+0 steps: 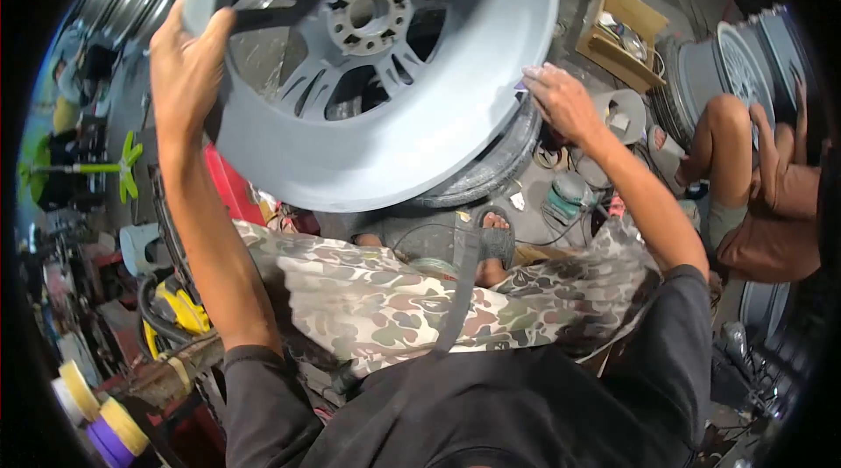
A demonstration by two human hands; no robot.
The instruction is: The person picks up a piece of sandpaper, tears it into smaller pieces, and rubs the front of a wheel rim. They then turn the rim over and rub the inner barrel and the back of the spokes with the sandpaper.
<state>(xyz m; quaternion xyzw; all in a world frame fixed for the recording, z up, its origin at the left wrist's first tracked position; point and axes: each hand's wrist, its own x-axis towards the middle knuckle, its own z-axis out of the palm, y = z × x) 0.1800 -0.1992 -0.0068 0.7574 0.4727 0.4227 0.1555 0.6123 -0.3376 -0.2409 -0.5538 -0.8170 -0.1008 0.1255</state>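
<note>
A grey alloy wheel rim (350, 174) is tilted up in front of me, its hub and spokes showing. My left hand (188, 65) is closed around the rim's left edge, thumb on the inner side. On the right edge, my right hand (565, 102) has its fingers bent together over a small purple piece (520, 86), pressed against the metal. Most of that piece is hidden under the fingers. Beneath the raised rim lies another dark, dusty wheel (491, 174), partly covered by it.
A cardboard box (620, 34) with small items stands at the upper right. A green sander (569, 192) with a cord lies by my foot. Another person (762, 196) sits at the right beside more wheels (710, 74). Tape rolls (118, 433) and a yellow tool (180, 306) are at the left.
</note>
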